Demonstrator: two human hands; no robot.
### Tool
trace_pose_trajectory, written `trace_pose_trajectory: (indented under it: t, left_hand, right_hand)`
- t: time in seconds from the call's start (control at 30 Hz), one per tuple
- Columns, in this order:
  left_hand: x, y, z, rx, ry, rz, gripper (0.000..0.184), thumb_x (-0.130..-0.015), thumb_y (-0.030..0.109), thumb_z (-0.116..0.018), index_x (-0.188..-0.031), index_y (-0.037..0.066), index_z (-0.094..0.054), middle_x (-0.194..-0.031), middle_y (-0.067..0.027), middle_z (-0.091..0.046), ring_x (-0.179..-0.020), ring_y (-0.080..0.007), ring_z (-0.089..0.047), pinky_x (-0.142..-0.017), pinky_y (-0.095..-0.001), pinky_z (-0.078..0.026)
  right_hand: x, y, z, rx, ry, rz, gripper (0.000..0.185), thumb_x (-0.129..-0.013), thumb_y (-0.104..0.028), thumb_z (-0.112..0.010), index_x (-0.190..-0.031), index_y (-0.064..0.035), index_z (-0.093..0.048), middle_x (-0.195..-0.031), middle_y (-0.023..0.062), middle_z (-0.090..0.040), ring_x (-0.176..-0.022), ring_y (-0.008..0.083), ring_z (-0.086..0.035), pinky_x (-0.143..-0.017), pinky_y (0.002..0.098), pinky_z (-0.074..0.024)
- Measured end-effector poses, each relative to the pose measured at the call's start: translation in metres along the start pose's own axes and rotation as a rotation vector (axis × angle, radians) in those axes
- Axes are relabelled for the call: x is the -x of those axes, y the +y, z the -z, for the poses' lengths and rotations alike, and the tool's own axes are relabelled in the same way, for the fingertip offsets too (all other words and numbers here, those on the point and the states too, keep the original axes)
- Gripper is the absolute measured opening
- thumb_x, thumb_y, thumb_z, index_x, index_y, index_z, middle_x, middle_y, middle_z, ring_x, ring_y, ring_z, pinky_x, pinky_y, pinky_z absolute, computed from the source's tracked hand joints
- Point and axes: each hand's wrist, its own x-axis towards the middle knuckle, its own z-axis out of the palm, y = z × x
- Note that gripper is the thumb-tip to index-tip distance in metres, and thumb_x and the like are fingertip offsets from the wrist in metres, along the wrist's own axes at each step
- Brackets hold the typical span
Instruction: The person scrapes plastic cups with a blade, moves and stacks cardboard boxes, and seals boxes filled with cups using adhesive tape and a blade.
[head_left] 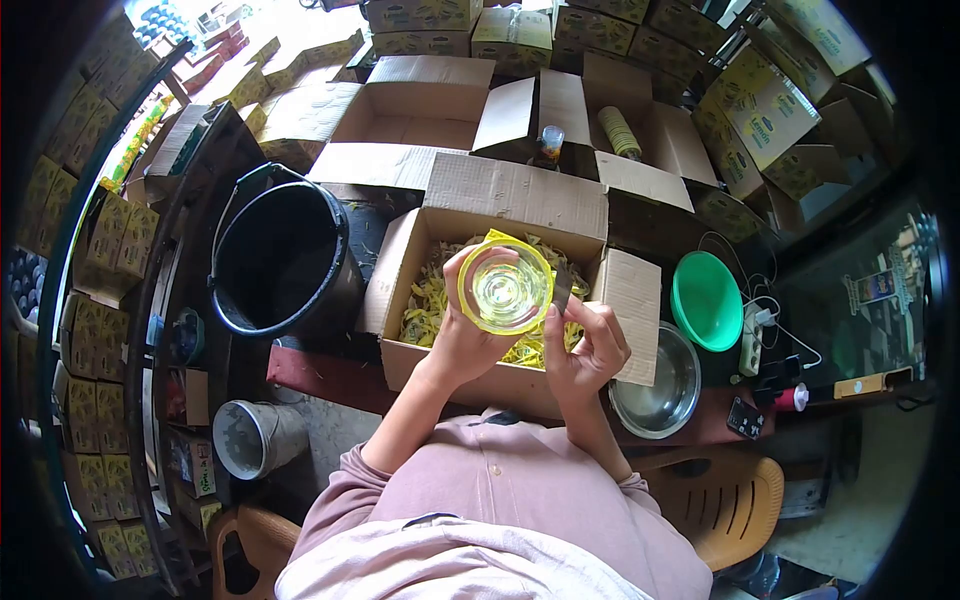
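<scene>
My left hand [468, 335] is wrapped round a clear plastic cup [505, 288] with a yellow rim, its round opening facing me. Beside the cup's right edge, the thumb and fingers of my right hand [588, 350] are pinched together. A small, dark, see-through piece [563, 286] shows at those fingertips; its kind is unclear. Both hands are above an open cardboard box [515, 190], which holds many yellow packets or wrappers [425, 312]. The cup and hands hide part of the contents.
A black bucket [345, 275] stands left of the box, a grey bucket [285, 430] lower down. At right are a green bowl [705, 300], a clear bowl [675, 395] and a power strip [751, 345]. Behind, another open box [660, 140] holds stacked cups [620, 133].
</scene>
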Motion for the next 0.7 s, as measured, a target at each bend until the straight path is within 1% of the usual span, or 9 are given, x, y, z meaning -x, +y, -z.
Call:
trace_pose_trajectory:
  t: [0.13, 0.23, 0.3, 0.43, 0.53, 0.63, 0.7]
  left_hand:
    - [0.002, 0.0, -0.001, 0.008, 0.002, -0.003, 0.073, -0.064, 0.007, -0.07, -0.118, 0.001, -0.021, -0.109, -0.0141, -0.04, -0.103, -0.0248, -0.046, -0.088, -0.0337, -0.038]
    - [0.002, -0.002, -0.001, -0.037, -0.015, -0.009, 0.074, -0.064, 0.008, -0.07, -0.118, 0.001, -0.02, -0.109, -0.0144, -0.04, -0.103, -0.0252, -0.046, -0.089, -0.0341, -0.038]
    - [0.002, -0.003, -0.002, -0.024, -0.007, -0.027, 0.074, -0.064, 0.008, -0.07, -0.118, 0.0, -0.02, -0.11, -0.0146, -0.039, -0.103, -0.0255, -0.046, -0.089, -0.0342, -0.038]
    - [0.002, 0.0, 0.0, -0.127, -0.044, -0.041, 0.076, -0.063, 0.008, -0.071, -0.119, 0.001, -0.019, -0.109, -0.0146, -0.039, -0.103, -0.0253, -0.046, -0.088, -0.0341, -0.038]
    - [0.004, 0.001, 0.001, -0.094, -0.093, -0.063, 0.078, -0.062, 0.007, -0.071, -0.119, 0.001, -0.019, -0.109, -0.0144, -0.04, -0.102, -0.0248, -0.047, -0.088, -0.034, -0.038]
    - [0.003, 0.003, 0.002, -0.047, -0.118, -0.058, 0.079, -0.06, 0.005, -0.072, -0.119, 0.001, -0.02, -0.109, -0.0137, -0.039, -0.101, -0.0243, -0.047, -0.088, -0.034, -0.038]
    - [0.0, 0.004, 0.003, -0.056, -0.119, -0.045, 0.079, -0.059, 0.004, -0.072, -0.119, 0.001, -0.021, -0.109, -0.013, -0.039, -0.101, -0.024, -0.048, -0.087, -0.0339, -0.039]
  right_hand:
    - [0.002, 0.002, 0.0, 0.012, 0.007, 0.001, 0.02, -0.066, 0.005, -0.063, -0.084, -0.0008, -0.058, -0.064, 0.0052, -0.052, -0.056, 0.0122, -0.051, -0.05, 0.022, -0.0403]
    - [-0.001, -0.003, 0.002, 0.08, -0.003, -0.008, 0.021, -0.065, 0.004, -0.065, -0.084, -0.0021, -0.061, -0.068, 0.0086, -0.057, -0.058, 0.0163, -0.057, -0.053, 0.025, -0.0466]
    - [-0.002, -0.004, 0.001, 0.12, 0.003, 0.018, 0.022, -0.064, 0.004, -0.065, -0.085, -0.0025, -0.061, -0.068, 0.0087, -0.057, -0.058, 0.0168, -0.057, -0.053, 0.0252, -0.0468]
    - [-0.007, -0.004, 0.0, 0.147, 0.016, 0.054, 0.024, -0.063, 0.006, -0.064, -0.085, -0.0023, -0.061, -0.067, 0.0086, -0.057, -0.058, 0.0176, -0.057, -0.054, 0.0251, -0.0466]
    - [-0.01, 0.002, 0.001, 0.095, -0.012, 0.002, 0.023, -0.063, 0.006, -0.064, -0.084, -0.0019, -0.061, -0.065, 0.0077, -0.057, -0.057, 0.0164, -0.056, -0.054, 0.0246, -0.0457]
    - [-0.01, 0.01, 0.003, -0.037, 0.017, -0.047, 0.02, -0.064, 0.005, -0.065, -0.082, -0.0013, -0.061, -0.064, 0.0069, -0.057, -0.057, 0.0144, -0.056, -0.053, 0.0241, -0.0446]
    - [-0.009, 0.005, 0.005, -0.031, 0.045, -0.112, 0.018, -0.064, 0.005, -0.065, -0.08, -0.0012, -0.06, -0.064, 0.0065, -0.057, -0.057, 0.0125, -0.055, -0.053, 0.0238, -0.0441]
